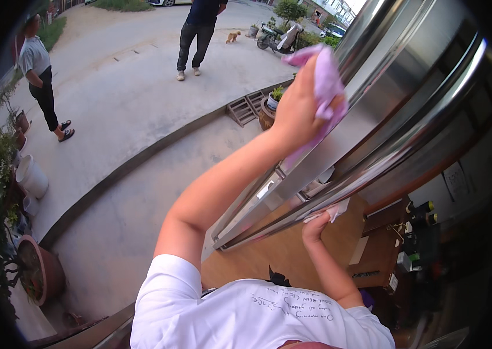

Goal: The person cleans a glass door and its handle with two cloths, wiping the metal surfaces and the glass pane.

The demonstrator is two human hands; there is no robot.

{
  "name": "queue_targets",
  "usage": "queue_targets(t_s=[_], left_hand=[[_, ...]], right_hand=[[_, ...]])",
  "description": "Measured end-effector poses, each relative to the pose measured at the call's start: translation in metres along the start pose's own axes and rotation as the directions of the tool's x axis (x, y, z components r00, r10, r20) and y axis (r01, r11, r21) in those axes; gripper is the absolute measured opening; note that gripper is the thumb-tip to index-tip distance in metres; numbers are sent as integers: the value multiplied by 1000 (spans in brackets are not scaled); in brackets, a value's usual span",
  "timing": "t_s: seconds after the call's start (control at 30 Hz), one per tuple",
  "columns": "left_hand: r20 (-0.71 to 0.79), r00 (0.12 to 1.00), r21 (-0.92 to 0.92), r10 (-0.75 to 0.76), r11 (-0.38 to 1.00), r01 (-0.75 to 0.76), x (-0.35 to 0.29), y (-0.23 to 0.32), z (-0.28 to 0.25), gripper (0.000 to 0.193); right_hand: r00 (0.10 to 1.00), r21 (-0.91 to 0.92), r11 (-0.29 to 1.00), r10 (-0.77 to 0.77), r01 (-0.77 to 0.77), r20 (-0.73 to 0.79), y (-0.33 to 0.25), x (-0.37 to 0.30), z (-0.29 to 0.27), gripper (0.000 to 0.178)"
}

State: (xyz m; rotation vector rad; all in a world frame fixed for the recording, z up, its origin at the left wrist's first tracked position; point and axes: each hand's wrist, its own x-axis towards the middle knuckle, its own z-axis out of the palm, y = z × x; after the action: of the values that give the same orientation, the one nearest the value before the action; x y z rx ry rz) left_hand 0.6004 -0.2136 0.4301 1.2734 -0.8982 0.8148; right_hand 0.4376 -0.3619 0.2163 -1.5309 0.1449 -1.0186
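Note:
A pink-purple cloth is bunched in my left hand, arm raised and stretched forward. It presses against the outer side of a shiny metal door, and its edge is slightly blurred. Lower down, on the inner side of the same door, my right hand is closed round a pale cloth, held close to the metal edge. Part of that cloth and some of the right fingers are hidden.
Two people stand outside on the concrete, one far left, one at the top. A dog and a scooter are beyond. Potted plants and a white bucket line the left. Indoors, right, stands a cluttered brown desk.

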Motion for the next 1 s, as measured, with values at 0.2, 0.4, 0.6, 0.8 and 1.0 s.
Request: queue_targets(t_s=[0.2,0.4,0.6,0.8,1.0], left_hand=[[-16,1000,-133,2,991,-5,44,10,13,84],[-22,996,-78,-91,993,89,-49,-26,6,83],[97,925,-164,-368,911,379,-169,-54,-13,69],[-65,982,-198,-177,967,162,-78,33,-26,56],[33,958,204,285,936,-286,45,111,22,99]], right_hand=[[999,-27,999,-32,32,29,38,3,-29,57],[999,43,998,-37,37,-16,0,-4,0,54],[994,-106,989,-103,107,44,35,6,-25,55],[985,-173,972,-142,156,94,46,7,-31,50],[995,-63,998,-4,10,100,57,-3,-32,38]])
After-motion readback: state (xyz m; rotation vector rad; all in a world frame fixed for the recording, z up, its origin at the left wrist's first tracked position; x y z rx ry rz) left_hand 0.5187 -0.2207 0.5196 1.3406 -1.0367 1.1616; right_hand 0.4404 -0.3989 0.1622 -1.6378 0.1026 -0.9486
